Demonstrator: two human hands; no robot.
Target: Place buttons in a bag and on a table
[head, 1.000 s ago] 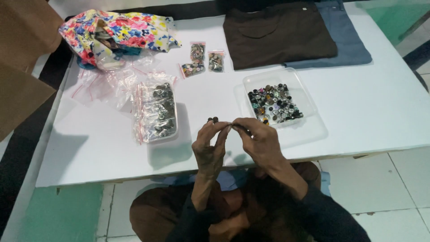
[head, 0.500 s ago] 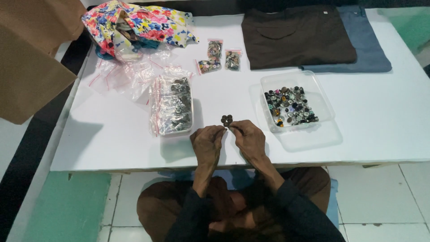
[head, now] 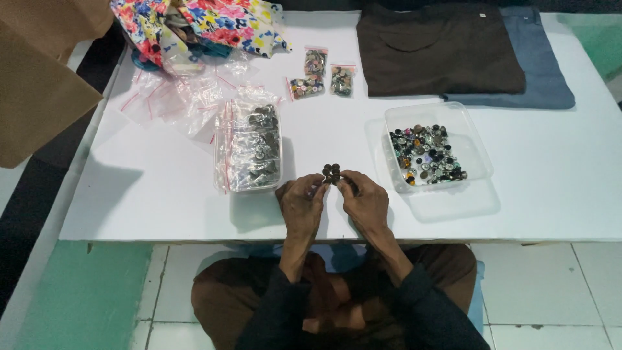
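1. Head view looked down on a white bench [head: 162,188] with a seated person's two hands meeting near its front edge.
2. Left hand [head: 301,204] and right hand [head: 366,202] were side by side, fingertips touching, each grip pinched shut on a small cluster of dark buttons [head: 332,173] held between them just above the bench.
3. Right of the buttons, near the right hand, sat a clear plastic tray [head: 435,116] holding mixed loose buttons.
4. Left of the buttons, near the left hand, lay a clear container of metal buttons [head: 249,146] wrapped in a zip bag.
5. Beyond the buttons, farther back on the bench, lay three small bags of buttons [head: 321,74].
6. Back and left of the buttons lay empty clear zip bags [head: 172,97] and a floral cloth pouch [head: 201,26].
7. Back and right of the buttons lay a folded brown garment [head: 440,52], overlapping a folded blue-grey garment [head: 538,65].
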